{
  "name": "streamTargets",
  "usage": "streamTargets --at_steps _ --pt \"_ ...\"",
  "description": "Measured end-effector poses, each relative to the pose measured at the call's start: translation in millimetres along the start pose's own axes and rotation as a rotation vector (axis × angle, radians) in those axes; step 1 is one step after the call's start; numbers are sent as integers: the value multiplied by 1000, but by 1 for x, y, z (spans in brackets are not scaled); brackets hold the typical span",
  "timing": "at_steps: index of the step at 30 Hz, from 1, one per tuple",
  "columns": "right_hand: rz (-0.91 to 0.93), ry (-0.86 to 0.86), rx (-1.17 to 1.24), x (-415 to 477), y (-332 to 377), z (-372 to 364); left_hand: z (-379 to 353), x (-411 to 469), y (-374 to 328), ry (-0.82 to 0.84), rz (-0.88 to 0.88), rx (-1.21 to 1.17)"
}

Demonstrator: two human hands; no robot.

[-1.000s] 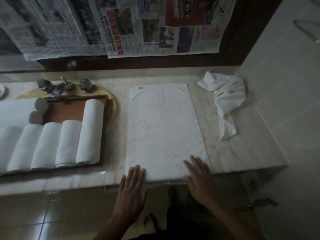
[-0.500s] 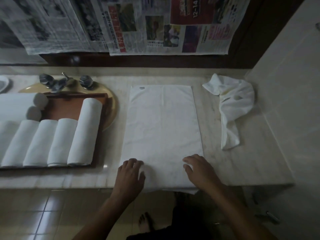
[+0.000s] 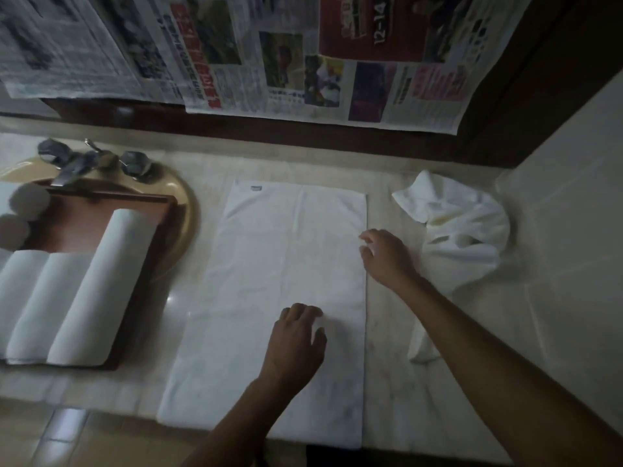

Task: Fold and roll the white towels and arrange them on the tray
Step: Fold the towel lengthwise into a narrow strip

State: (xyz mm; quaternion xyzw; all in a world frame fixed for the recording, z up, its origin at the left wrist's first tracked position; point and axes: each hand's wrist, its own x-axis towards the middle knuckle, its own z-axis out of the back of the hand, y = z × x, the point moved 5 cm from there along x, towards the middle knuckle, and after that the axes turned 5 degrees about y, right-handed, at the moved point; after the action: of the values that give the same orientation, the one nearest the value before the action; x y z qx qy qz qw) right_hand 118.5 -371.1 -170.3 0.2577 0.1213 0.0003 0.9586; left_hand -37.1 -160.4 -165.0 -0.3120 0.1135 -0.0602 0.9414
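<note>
Your left hand (image 3: 296,342) has its fingers (image 3: 300,310) bent, knuckles up, on the middle of the flat towel (image 3: 269,264). A little white shows beside the thumb, but I cannot tell whether you are pinching cloth or only pressing it. Your right hand (image 3: 384,256) sits at the towel's right long edge, fingers (image 3: 365,237) loosely curled there (gripping or just touching is not clear in this dim light). The towel lies spread lengthwise on the counter (image 3: 421,399), its near end reaching just past the front edge, not yet rolled. To its left, the tray (image 3: 77,217) rests over the basin (image 3: 183,210) and already carries rolled towels (image 3: 84,291): three side by side in front, with two more roll ends behind them at the left. To the right, near the wall, a crumpled towel (image 3: 465,237) waits. I judge the job well advanced: roll this towel, do the crumpled one, then place both on the tray.
</note>
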Motion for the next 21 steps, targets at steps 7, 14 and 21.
streamTargets --at_steps 7,14,21 --pt "-48 3 -178 104 5 30 -36 34 -40 27 -11 32" --pt "-56 105 -177 147 -1 34 -53 49 -50 52 37 100" --pt "-24 163 -79 163 -9 46 -59 58 -57 27 84 190"
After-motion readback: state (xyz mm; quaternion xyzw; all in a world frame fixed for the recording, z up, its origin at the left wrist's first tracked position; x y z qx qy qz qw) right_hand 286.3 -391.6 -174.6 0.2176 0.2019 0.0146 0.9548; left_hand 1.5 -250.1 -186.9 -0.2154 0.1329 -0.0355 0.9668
